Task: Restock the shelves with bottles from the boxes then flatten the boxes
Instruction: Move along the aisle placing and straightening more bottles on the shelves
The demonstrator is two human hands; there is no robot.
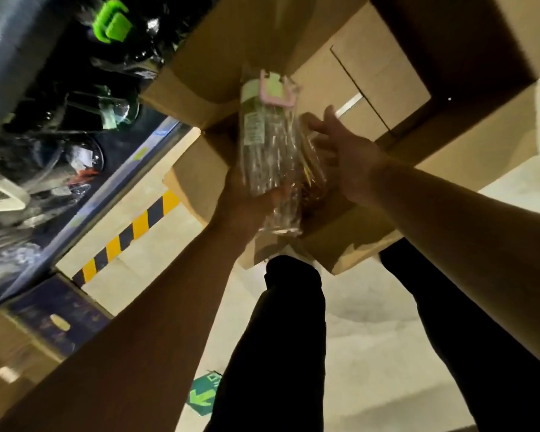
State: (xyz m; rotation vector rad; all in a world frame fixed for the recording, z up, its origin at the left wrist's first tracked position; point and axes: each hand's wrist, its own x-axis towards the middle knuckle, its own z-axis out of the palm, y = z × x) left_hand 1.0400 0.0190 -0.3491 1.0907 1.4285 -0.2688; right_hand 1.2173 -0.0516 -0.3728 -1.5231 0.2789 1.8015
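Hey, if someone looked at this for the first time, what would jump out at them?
First, the plastic-wrapped, pink-handled bottle at centre, gripped near its base by the left hand, with the right hand open beside it. Behind it gapes an open cardboard box, and a yellow-and-black floor stripe runs across the lower left.

The floor is pale and smooth. A big open cardboard box sits on it. Yellow and black striped tape runs along the floor beside the shelf. A green arrow sticker is stuck lower down. The dark shelf holds clear bottles in shiny wrap.
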